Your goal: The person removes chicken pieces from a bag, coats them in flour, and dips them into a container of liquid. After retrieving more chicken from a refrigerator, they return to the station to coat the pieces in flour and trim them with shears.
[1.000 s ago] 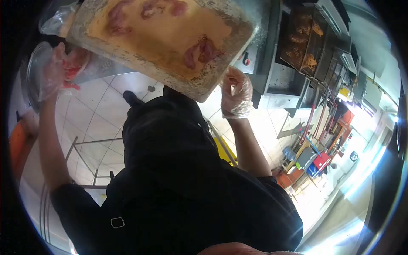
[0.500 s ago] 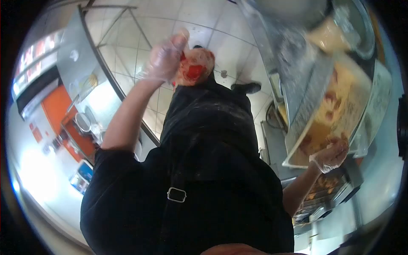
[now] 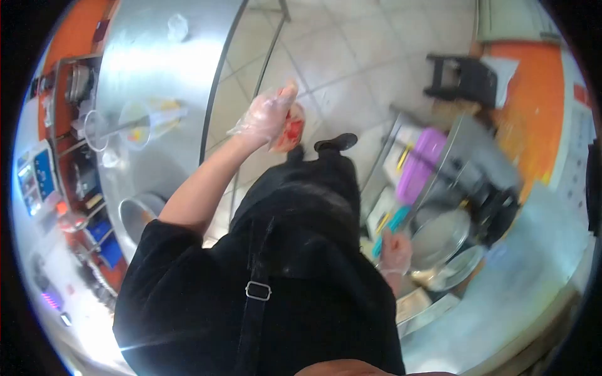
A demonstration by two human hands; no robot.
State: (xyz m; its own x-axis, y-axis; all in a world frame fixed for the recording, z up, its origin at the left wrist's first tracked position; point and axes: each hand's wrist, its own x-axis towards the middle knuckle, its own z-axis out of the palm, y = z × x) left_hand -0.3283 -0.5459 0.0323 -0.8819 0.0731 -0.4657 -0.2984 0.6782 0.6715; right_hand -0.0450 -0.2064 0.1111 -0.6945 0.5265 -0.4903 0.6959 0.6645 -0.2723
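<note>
In the head view, the left hand (image 3: 264, 118), in a clear plastic glove, reaches out in front of the body over the floor. Its grip is closed on a pale-and-red item (image 3: 292, 130), which lies against the palm side of the hand, above the dark shoes (image 3: 337, 143) as seen from here; blur leaves it unclear what the item is.

The right hand (image 3: 395, 252), also gloved, hangs low beside the torso — whether its grip is clenched or released, I cannot tell. It is just beside a teal object (image 3: 391, 227) and near a round metal bowl (image 3: 440, 239); contact with either cannot be made out. A second, shallower dish (image 3: 463, 268) sits next to the bowl, and a purple piece (image 3: 422, 164) is farther forward.

To the left stretches a shiny steel tabletop (image 3: 172, 75). On it are a crumpled clear plastic piece (image 3: 177, 27), a see-through container (image 3: 135, 124) with something yellow at it, and — near the left forearm — a round metal pot (image 3: 139, 216).
</note>
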